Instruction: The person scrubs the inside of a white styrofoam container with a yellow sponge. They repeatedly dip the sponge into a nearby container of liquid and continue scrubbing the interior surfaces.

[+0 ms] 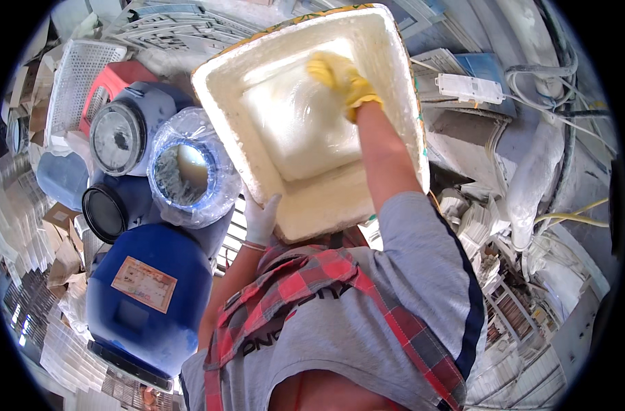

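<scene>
A large square white-walled box [317,212] with thick sides is tilted so that its inside faces me. On its inner bottom lies a wet, shiny, whitish liquid [292,109]. My right hand [341,77], in a yellow rubber glove, reaches inside above the liquid; its fingers are blurred, and I cannot tell whether they hold anything. At the near left corner, my left hand [259,220] in a white glove grips the box rim, its thumb over the inner side and its fingers partly hidden along the outer wall.
Left of the box stands an open blue drum [189,212] lined with clear plastic, with pale liquid inside. Near it are a grey-lidded barrel [117,140], a black-lidded barrel [105,214] and a big blue drum [148,308]. Pipes and cables [566,103] run along the right.
</scene>
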`<state>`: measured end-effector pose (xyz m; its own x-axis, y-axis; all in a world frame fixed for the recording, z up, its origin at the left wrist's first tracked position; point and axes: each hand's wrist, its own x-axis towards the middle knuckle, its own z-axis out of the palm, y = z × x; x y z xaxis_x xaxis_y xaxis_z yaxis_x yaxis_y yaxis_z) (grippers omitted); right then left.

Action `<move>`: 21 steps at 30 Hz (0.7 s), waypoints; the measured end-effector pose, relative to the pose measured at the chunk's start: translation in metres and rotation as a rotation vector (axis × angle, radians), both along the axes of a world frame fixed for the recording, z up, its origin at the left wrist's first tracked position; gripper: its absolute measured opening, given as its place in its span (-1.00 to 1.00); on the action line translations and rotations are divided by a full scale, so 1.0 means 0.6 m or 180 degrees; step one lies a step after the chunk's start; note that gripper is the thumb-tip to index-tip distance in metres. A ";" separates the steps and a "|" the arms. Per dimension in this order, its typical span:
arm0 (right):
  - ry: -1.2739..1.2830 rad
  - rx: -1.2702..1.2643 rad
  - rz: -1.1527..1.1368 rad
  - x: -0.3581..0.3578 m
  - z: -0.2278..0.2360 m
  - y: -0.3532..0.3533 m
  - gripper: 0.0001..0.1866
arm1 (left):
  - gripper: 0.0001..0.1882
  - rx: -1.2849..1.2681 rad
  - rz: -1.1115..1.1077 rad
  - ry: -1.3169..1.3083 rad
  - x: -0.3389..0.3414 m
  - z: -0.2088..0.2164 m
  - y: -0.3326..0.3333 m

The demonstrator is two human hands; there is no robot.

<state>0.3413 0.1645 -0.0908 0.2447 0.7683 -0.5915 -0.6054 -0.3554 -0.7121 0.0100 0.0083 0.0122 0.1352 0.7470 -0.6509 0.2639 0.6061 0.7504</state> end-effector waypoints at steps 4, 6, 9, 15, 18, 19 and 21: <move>-0.1061 -0.1078 -0.0086 0.043 -0.008 -0.062 -0.74 | -0.02 0.0506 0.0022 -0.0238 0.000 -0.023 -0.011; -0.2068 -0.1119 0.0402 0.019 -0.023 -0.055 -0.74 | -0.02 0.0508 0.0017 -0.0294 -0.006 -0.041 -0.015; -0.4144 0.0058 0.1159 -0.057 -0.062 -0.030 -0.73 | -0.02 0.0419 -0.0012 -0.0323 -0.010 -0.042 -0.015; -0.5444 0.1290 0.1363 -0.288 -0.036 -0.010 -0.70 | -0.02 0.0481 0.0050 -0.0419 -0.007 -0.029 -0.009; -0.5721 0.1133 0.2437 -0.294 -0.032 -0.046 -0.64 | -0.04 0.0516 0.0050 -0.0351 -0.009 -0.033 -0.010; -0.5594 0.1242 0.2862 -0.277 -0.027 -0.064 -0.63 | -0.05 0.0565 0.0030 -0.0267 -0.010 -0.033 -0.011; -0.5675 0.1486 0.3091 -0.254 -0.031 -0.062 -0.64 | -0.05 0.0519 0.0016 -0.0166 -0.007 -0.035 -0.014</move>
<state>0.1889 0.1273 -0.1096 -0.2843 0.9587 0.0122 0.9179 0.2758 -0.2854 0.0057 0.0001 -0.0087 0.1615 0.8430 -0.5132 0.2193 0.4764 0.8515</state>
